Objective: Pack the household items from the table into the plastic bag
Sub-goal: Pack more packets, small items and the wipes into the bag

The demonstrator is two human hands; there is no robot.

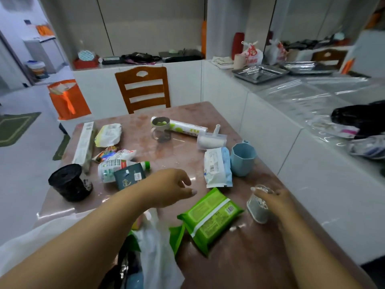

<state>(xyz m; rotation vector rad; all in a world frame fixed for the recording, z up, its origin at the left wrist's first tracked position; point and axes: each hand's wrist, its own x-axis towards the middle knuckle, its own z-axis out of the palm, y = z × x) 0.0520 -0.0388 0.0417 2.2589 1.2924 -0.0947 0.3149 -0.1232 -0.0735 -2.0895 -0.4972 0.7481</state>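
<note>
Packing barely begun: plastic bag (158,253) holds few items; most remain on the surface (239,257). Right hand (273,200) grips a clear container (258,205); left hand (173,187) hovers, fingers relaxed, empty.

A single wide-angle view is taken from head height, directed forward and down across the counter (208,167); both forearms are seen close below, the chair (143,89) farther off.

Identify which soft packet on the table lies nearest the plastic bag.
The bright green wipes packet, beside the plastic bag at the near edge. The white-and-blue packet and yellow-white packet lie farther away.
</note>
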